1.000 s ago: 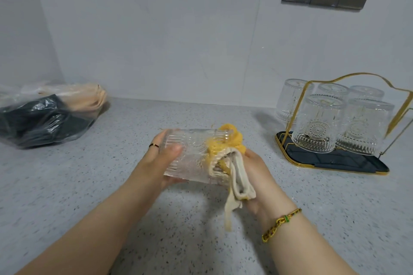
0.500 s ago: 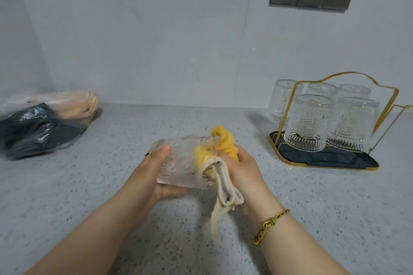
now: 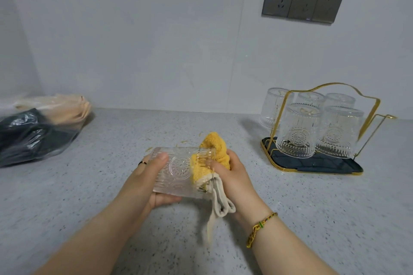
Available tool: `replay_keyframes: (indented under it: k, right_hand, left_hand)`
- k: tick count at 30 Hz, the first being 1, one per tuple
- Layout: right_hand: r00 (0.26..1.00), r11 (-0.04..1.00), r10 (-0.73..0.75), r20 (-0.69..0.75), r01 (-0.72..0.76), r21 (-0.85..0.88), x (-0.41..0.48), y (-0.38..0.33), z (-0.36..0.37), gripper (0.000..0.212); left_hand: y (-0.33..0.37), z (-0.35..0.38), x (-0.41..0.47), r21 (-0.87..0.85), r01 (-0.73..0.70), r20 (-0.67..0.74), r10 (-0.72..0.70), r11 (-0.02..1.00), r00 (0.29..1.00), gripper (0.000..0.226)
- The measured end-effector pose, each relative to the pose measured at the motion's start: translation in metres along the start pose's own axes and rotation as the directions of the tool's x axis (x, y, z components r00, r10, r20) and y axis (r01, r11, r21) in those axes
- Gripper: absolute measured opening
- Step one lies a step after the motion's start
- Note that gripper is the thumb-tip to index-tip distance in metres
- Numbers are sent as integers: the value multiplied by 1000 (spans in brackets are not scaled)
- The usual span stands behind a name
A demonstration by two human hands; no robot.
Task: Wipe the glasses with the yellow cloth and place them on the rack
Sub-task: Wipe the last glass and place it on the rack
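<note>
Glass (image 3: 176, 172) held on its side above the worktop (image 3: 89, 196), between both hands, mouth toward the right. Left hand (image 3: 147, 176) grips the base end: thumb on top of the patterned wall, fingers curled underneath. Right hand (image 3: 232, 176) is closed round the yellow cloth (image 3: 218, 147), which is bunched at the mouth and partly pushed inside the glass. A pale edge of the cloth hangs below the hand. Rack (image 3: 312, 168) stands at right on the worktop, well apart from the hands, with five glasses (image 3: 297, 131) inverted at it. The back-left one may stand just off the tray; view unclear. Plastic bag (image 3: 33, 131) lies far left against the wall.
</note>
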State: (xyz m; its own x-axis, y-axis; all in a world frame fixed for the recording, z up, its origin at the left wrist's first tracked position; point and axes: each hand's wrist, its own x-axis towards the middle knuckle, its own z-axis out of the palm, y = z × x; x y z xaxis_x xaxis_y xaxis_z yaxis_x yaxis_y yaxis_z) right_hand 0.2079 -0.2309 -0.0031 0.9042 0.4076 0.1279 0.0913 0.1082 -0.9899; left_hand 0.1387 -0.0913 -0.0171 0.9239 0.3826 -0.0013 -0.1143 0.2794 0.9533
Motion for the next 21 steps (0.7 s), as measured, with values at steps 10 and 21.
replay_keyframes:
  k: [10,21]
  right_hand:
    - [997,997,-78,25,78,7,-9,-38,-43,20]
    - [980,973,9,-201,38,229,-52,-37,-192,23]
  left_hand:
    - [10,12,-17,-110,-87,-5,87,990,996,62]
    - [26,84,-10,54,-201,44,199,978,979,48]
